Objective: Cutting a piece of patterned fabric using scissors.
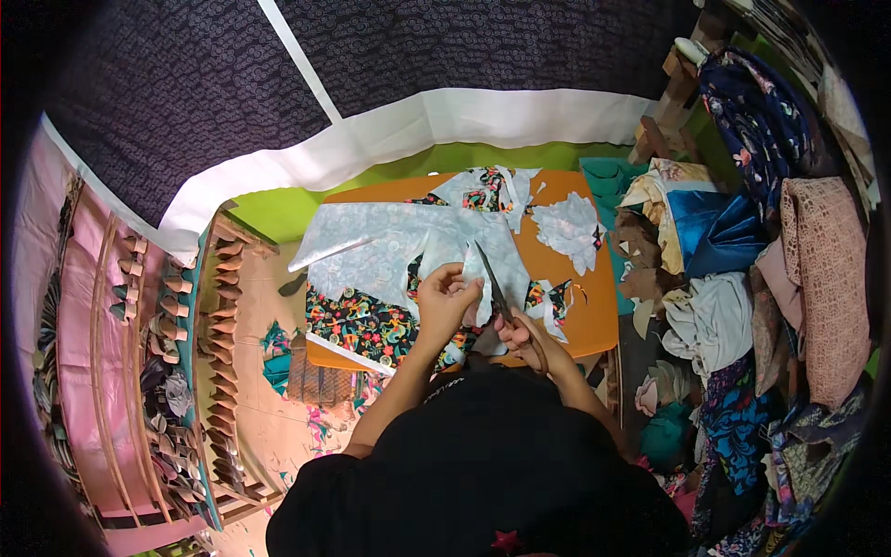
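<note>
My right hand [522,336] is closed round the handles of long dark scissors [495,290]. Their blades point away from me, over the pale back side of a piece of fabric [371,232]. To their left, my left hand [447,299] pinches the fabric's edge between thumb and fingertips, close to the blades. The same cloth shows a black floral print [357,325] where its face is turned up, at the near left. All this lies on an orange table [580,320]. How far apart the blades are is hard to make out.
Fabric scraps [568,230] lie at the table's far right. Heaped cloths [710,320] crowd the right side, with a blue satin piece [713,227] among them. Racks of shoes [223,343] line the left. Dark curtain cloth [483,56] hangs beyond the table.
</note>
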`<state>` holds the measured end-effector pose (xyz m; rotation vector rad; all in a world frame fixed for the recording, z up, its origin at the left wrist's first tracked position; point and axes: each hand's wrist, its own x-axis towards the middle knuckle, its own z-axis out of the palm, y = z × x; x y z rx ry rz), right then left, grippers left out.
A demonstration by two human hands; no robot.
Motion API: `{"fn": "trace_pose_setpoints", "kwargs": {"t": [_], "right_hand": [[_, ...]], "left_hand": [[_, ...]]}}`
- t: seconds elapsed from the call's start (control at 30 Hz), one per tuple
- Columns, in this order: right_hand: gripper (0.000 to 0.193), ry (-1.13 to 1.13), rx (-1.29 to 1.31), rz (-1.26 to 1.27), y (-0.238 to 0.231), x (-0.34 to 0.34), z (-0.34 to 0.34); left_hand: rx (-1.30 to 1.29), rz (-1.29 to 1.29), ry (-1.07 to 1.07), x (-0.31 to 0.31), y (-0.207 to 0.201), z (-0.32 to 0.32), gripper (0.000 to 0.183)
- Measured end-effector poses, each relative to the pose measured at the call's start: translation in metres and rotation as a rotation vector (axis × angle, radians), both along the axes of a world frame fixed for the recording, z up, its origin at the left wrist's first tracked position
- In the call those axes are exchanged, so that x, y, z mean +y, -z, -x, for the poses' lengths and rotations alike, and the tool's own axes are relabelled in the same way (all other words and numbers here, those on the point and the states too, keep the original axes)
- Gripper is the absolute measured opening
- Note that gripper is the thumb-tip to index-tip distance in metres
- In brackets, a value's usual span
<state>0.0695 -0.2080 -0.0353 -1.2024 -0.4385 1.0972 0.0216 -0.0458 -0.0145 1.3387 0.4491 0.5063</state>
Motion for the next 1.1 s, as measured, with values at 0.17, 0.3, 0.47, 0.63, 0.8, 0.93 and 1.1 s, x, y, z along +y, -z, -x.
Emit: {"fn": "trace_pose_setpoints", "kwargs": {"t": [0.17, 0.3, 0.47, 0.63, 0.8, 0.93, 1.1], "right_hand": [[0.03, -0.019, 0.297, 0.029, -0.009, 0.003, -0.005], [0.039, -0.077, -0.017, 0.094, -0.006, 0.004, -0.002], [0.019, -0.144, 0.338, -0.006, -0.005, 0.002, -0.001], [0.031, -0.267, 0.479, -0.091, 0.003, 0.004, -0.002], [0.037, -0.255, 0.454, -0.081, 0.011, 0.002, 0.0], [0.047, -0.277, 0.407, -0.021, 0.003, 0.005, -0.001], [0.045, -0.295, 0.393, -0.045, 0.001, 0.002, -0.002]], "left_hand": [[0.041, 0.058, 0.062, 0.002, -0.009, 0.001, 0.014], [0.062, 0.207, 0.183, 0.007, -0.006, 0.001, 0.015], [-0.116, 0.43, 0.289, 0.007, -0.002, 0.0, 0.03], [-0.193, 0.604, 0.404, 0.005, -0.005, -0.001, 0.041], [-0.243, 0.532, 0.387, 0.012, 0.013, -0.003, 0.041], [-0.223, 0.493, 0.355, 0.014, 0.011, -0.001, 0.039], [-0.289, 0.625, 0.419, 0.015, 0.019, -0.004, 0.04]]}}
